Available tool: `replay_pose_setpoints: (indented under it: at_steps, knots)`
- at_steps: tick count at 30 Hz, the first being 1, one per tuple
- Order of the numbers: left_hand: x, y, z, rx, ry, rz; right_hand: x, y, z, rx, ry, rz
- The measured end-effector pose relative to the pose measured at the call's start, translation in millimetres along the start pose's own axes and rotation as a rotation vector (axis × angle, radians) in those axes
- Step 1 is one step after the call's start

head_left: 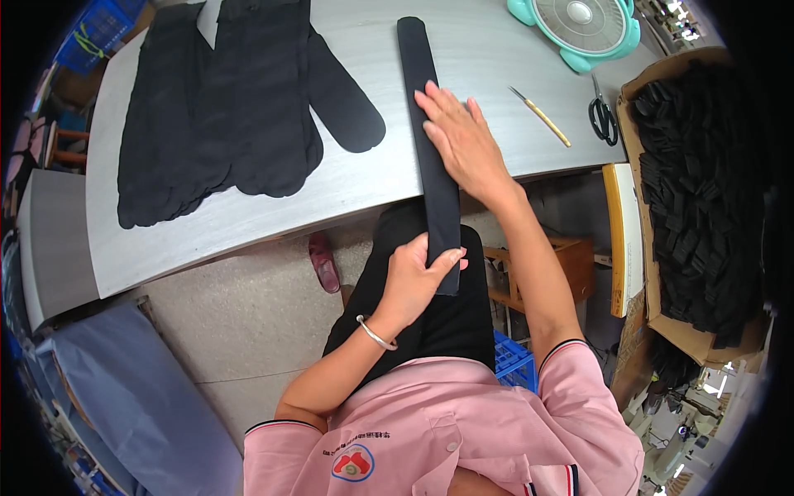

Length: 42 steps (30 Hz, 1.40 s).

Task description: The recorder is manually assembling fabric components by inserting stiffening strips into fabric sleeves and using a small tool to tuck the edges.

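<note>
Across the near edge of the tabletop [364, 180] lies a black strip [435, 178]; the left hand [412, 277], elbow bent, pinches its overhanging end, while the right hand [465, 147] reaches forward, palm down on it, fingers slightly spread.

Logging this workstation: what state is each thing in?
Black fabric strip, straight, overhanging gray table
Left hand, closed on strip
Right hand, flat on strip
Black fabric panels, overlapping
Cardboard box, open, holding black pieces
Scissors, apparently closed
Yellow-handled pointed tool, lying
Turquoise fan, on/off unclear
</note>
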<state>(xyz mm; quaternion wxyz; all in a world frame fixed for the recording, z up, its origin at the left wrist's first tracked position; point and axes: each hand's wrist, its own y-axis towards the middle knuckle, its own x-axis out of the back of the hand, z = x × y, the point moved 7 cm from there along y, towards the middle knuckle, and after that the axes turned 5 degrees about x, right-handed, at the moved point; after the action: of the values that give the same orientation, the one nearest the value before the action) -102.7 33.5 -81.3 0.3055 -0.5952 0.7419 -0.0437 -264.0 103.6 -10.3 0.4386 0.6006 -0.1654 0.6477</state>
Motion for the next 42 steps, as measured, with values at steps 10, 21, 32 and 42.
replay_pose_setpoints:
  at_steps: [10, 21, 32, 42]
  knots:
    - [-6.4, -29.7, 33.8, 0.110, -0.284, 0.009, -24.6, 61.2, -53.3, -0.099, -0.012, -0.070]
    - [-10.3, 7.9, -18.3, 0.046, -0.357, 0.005, 10.1, 13.8, 0.6, -0.094, 0.079, -0.035]
    - [-1.0, 6.3, -26.7, -0.233, 0.212, -0.277, -2.9, -1.4, 36.0, -0.052, 0.072, 0.076]
    - [-7.0, 5.7, -24.6, -0.231, 0.359, -0.237, -36.7, 101.8, -44.5, -0.081, -0.016, -0.030]
